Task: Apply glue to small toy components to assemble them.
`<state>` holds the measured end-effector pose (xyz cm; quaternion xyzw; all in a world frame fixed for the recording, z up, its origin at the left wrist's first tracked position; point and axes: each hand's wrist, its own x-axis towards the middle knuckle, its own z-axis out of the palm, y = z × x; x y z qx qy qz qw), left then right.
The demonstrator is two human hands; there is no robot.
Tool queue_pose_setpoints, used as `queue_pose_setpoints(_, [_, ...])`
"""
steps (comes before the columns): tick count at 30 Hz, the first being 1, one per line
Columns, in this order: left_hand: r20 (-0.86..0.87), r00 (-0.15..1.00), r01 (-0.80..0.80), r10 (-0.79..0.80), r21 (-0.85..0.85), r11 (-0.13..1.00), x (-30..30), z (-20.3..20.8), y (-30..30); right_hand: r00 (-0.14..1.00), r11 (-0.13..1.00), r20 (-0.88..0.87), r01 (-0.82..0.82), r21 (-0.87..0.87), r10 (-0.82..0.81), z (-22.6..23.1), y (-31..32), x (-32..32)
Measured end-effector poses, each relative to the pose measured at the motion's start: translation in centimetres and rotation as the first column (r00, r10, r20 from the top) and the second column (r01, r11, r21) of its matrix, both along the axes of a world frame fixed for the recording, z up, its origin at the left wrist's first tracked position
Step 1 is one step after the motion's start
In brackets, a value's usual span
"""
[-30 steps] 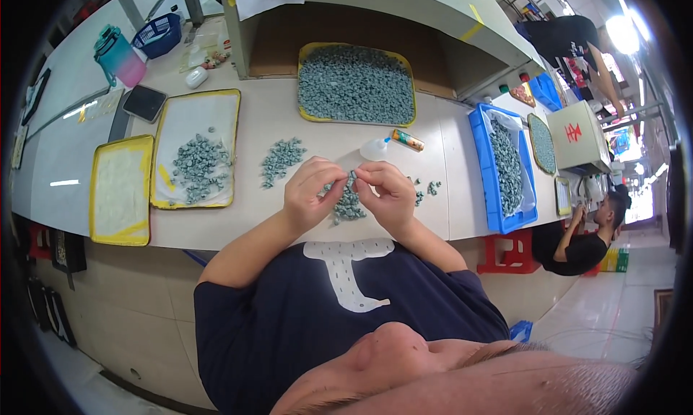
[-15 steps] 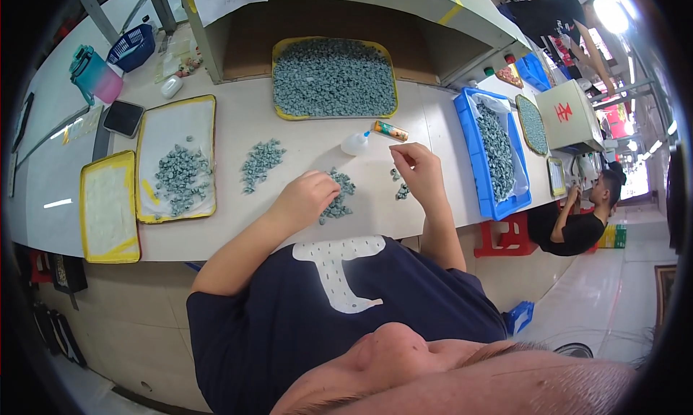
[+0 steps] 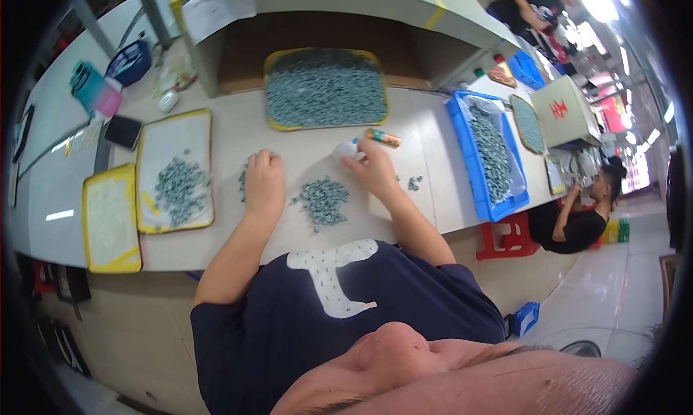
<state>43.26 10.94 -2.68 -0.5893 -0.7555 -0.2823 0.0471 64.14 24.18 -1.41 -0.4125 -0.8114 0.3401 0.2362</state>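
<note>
My right hand (image 3: 377, 174) has its thumb and fingers closed on a small white squeeze bottle (image 3: 346, 150) with a blue tip. At the left, my left hand (image 3: 264, 186) is palm down over a small heap of grey-green pieces (image 3: 242, 182), most of which it covers. Its fingers curl downward, and whatever they pinch is hidden. Between the two hands lies another heap of the same pieces (image 3: 323, 201). A few loose pieces (image 3: 414, 183) sit to the right of my right wrist.
A yellow-edged tray full of pieces (image 3: 325, 90) stands at the back, near an orange-green cylinder (image 3: 382, 137). Left are a paper-lined tray (image 3: 173, 130), a second tray (image 3: 110, 220) and a phone (image 3: 123, 132). A blue bin (image 3: 468, 162) stands right; a person (image 3: 574, 220) sits beyond.
My left hand has moved left from the middle heap to the left one. My right hand has moved left and closed on the bottle. The view has shifted slightly.
</note>
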Motion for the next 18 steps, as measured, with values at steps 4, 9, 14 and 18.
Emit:
queue_pose_setpoints(4, [-0.015, 0.999, 0.032, -0.032, -0.02, 0.999, 1.3, 0.8, 0.1, 0.997, 0.999, -0.068, 0.044, 0.016, -0.043, 0.7, -0.8, 1.0])
queue_pose_setpoints(9, [0.445, 0.889, 0.162, -0.113, -0.074, 0.984, 4.1, 3.9, 0.2, 0.952, 0.987, -0.305, -0.052, -0.15, 0.003, 2.9, -1.4, 3.3])
queue_pose_setpoints(14, [0.885, 0.411, 0.213, -0.219, 0.14, 0.967, 5.5, 2.5, -0.1, 0.942, 0.995, -0.33, -0.079, -0.06, 0.054, 4.6, -2.1, 4.6])
queue_pose_setpoints(18, [0.94, 0.27, 0.172, -0.209, 0.166, 0.971, 5.2, 2.7, -0.5, 0.978, 0.983, -0.143, -0.133, 0.123, 0.151, 6.4, -2.5, 4.6])
